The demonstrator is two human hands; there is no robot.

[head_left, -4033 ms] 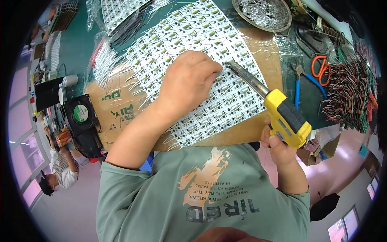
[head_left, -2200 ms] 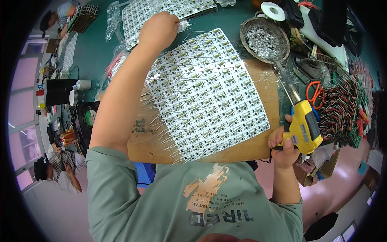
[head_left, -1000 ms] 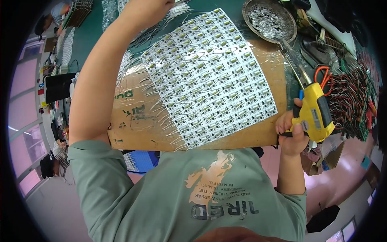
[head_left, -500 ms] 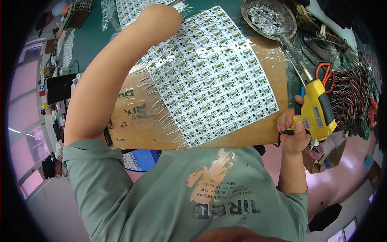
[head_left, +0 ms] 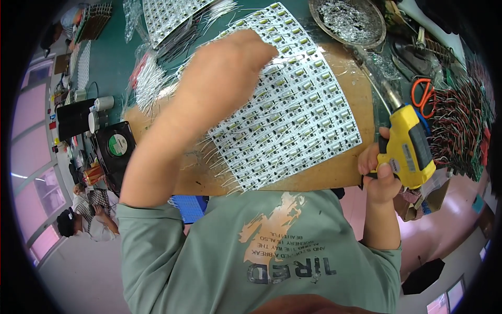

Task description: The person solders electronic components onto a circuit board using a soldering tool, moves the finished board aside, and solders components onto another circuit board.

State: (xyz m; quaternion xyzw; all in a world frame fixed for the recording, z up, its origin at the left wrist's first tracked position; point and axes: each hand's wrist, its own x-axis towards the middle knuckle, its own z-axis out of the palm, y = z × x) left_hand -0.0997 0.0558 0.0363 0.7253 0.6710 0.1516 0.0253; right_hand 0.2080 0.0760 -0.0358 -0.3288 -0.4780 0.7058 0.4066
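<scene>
Panel (head_left: 298, 120) lies face up on the cardboard (head_left: 355, 99), skewed, with white wires across its face and loose ends trailing past its 8 o'clock edge. Left hand (head_left: 235, 57) hangs over the panel's 10 to 11 o'clock part, fingers bunched narrow; blur and the turned wrist hide the fingertips, so I cannot tell whether they pinch a wire. Right hand (head_left: 379, 170) is wrapped around the soldering gun (head_left: 410, 144), between 3 and 4 o'clock from the panel's middle. Its barrel points to 11 o'clock, ending at the rim of the pan (head_left: 383, 31); contact there is unclear.

Good handling, I judge, means bringing 1 wire end square onto its pad before heat comes near, with fingers well back from the tip. A brief touch should spare the neighbouring parts. Wires already lying across the rows could snag a sleeve or wrist, so a high path back from the bundle (head_left: 150, 83) at 9 o'clock seems safest.
</scene>
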